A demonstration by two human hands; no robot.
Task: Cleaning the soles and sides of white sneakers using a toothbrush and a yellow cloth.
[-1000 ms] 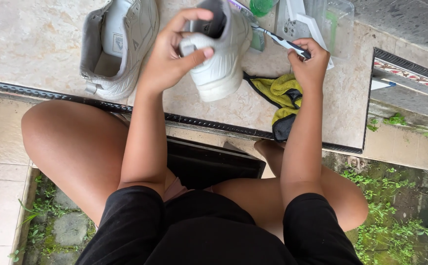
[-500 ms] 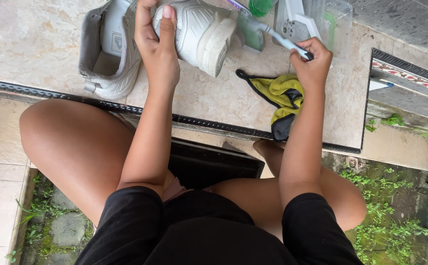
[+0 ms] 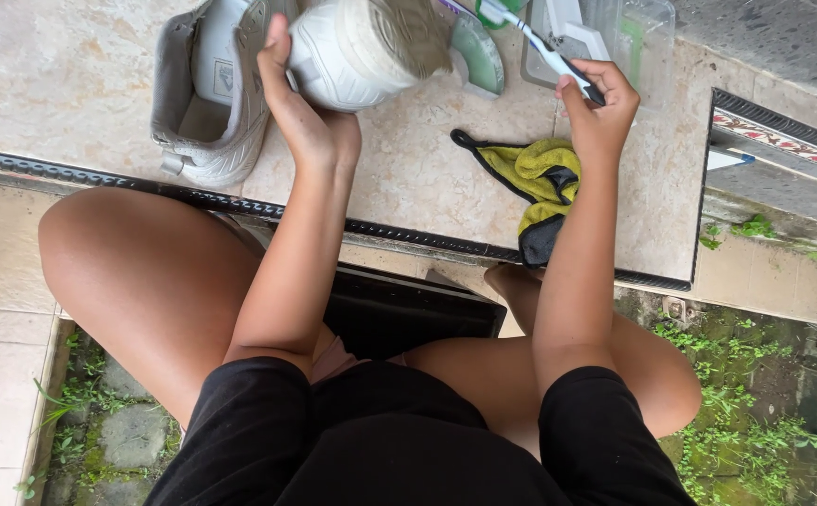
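My left hand grips a white sneaker turned on its side, its dirty sole facing right. My right hand holds a toothbrush by its dark handle, with the brush head pointing up-left toward the top edge. A second sneaker, grey-white, lies on the beige tiled floor to the left of my left hand. A yellow and black cloth lies crumpled on the tile below my right hand.
A clear plastic container and a green-rimmed dish stand at the top. A black drain grate strip edges the tile. Mossy ground lies at lower right. My bare knees are below.
My left hand has turned the white sneaker so its sole now faces right and has lifted it toward the top edge. My right hand with the toothbrush has stayed almost in place.
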